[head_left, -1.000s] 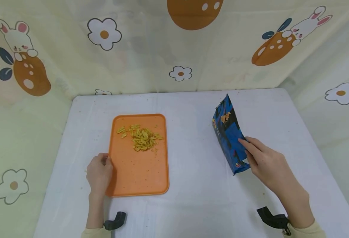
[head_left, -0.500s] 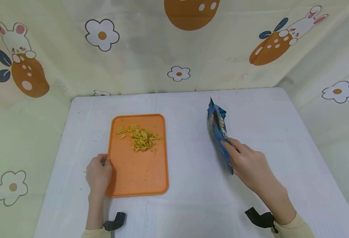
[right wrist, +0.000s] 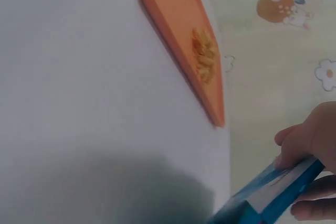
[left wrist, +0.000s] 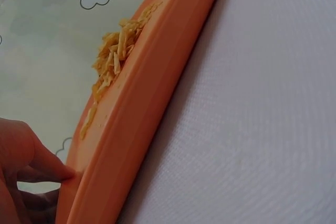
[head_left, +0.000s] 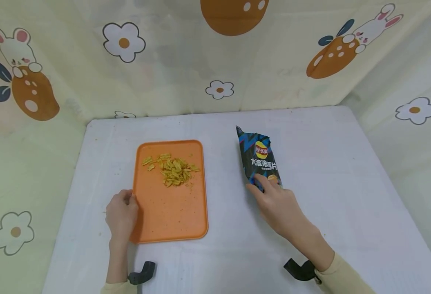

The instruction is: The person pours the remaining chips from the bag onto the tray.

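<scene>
An orange tray (head_left: pixel 171 212) lies on the table at centre left in the head view. On its upper half sits a loose heap of broken yellow potato chips (head_left: pixel 177 171). My left hand (head_left: pixel 122 214) pinches the tray's left rim; in the left wrist view the thumb presses on the edge and the other fingers are partly hidden. My right hand (head_left: pixel 279 208) grips the lower end of a dark blue chip bag (head_left: pixel 256 152), right of the tray. The bag's printed front faces up, its lower part hidden by my fingers. In the right wrist view, the bag (right wrist: pixel 273 195) shows edge-on.
A white cloth covers the table (head_left: pixel 233 253), with small crumbs scattered on it. Behind and at the sides hangs a patterned curtain (head_left: pixel 175 81) with flowers and rabbits. A black wrist mount (head_left: pixel 141 274) sticks out at each forearm.
My right hand has carried the chip bag leftward, closer to the tray, and turned it so its printed front shows. My left hand and the tray stay in place.
</scene>
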`<state>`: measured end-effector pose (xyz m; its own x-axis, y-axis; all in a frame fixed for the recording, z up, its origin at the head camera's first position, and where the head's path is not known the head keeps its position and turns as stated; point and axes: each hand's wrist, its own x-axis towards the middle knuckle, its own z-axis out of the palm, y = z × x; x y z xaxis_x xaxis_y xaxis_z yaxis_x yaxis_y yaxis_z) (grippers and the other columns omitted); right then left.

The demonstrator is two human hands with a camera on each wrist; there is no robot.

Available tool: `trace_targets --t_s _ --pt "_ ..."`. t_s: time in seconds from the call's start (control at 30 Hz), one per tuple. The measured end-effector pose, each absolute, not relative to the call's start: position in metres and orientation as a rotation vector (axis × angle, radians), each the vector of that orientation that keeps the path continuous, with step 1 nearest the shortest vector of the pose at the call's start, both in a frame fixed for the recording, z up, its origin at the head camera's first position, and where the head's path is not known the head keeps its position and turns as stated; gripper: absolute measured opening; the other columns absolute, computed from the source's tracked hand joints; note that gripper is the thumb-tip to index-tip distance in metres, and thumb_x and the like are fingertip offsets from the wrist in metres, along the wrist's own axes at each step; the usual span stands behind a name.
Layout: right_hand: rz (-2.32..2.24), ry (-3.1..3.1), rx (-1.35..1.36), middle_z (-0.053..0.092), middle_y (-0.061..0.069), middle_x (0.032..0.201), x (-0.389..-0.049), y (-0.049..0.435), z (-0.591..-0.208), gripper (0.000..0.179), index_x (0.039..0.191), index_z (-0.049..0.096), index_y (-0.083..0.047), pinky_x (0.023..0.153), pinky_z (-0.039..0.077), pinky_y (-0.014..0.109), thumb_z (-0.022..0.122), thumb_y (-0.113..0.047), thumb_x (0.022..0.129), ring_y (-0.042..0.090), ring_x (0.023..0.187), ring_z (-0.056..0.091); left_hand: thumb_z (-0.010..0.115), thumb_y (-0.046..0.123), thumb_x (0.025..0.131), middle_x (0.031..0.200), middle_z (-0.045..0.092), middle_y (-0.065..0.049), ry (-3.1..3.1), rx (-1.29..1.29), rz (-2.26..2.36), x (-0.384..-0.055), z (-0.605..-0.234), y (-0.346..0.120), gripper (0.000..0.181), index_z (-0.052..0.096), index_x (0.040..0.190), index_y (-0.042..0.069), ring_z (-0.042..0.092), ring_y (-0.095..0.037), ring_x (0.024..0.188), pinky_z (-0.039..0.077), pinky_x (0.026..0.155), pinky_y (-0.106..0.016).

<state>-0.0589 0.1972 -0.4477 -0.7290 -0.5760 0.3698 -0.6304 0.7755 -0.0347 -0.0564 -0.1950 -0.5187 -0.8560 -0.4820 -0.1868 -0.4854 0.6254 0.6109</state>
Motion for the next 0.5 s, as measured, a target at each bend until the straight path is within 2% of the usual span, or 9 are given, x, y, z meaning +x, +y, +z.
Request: trace_targets --t_s 0.13,0.33,0.5 --pt "0.268 -2.657 0.969 0.064 0.023 0.118 -0.058 0.185 -0.459 0.034 0.113 0.074 -0.008 0.047 0.054 0.035 0.081 0.002 0.081 0.034 0.091 0.073 0.052 0.013 0.105 0.115 0.066 -0.023 2.824 -0.845 1.064 -0.057 -0.519 -0.195 0.032 0.063 0.131 -0.003 0.062 -0.036 0.097 0.049 0.083 -0.048" --pt "0.306 -2.657 1.024 0.065 0.019 0.117 -0.058 0.168 -0.476 0.033 0.116 0.075 -0.011 0.067 0.062 0.041 0.079 -0.003 0.084 0.037 0.103 0.073 0.052 0.013 0.105 0.114 0.066 -0.023 2.834 -0.842 1.063 -0.057 -0.519 -0.195 0.032 0.064 0.13 -0.003 0.061 -0.036 0.096 0.048 0.083 -0.048" --pt "0.332 -2.615 1.062 0.066 0.014 0.113 -0.057 0.16 -0.493 0.032 0.115 0.077 -0.011 0.068 0.061 0.036 0.08 -0.005 0.084 0.028 0.092 0.072 0.052 0.013 0.105 0.113 0.067 -0.024 2.843 -0.829 1.063 -0.057 -0.518 -0.195 0.032 0.064 0.129 -0.003 0.063 -0.037 0.097 0.049 0.083 -0.049"
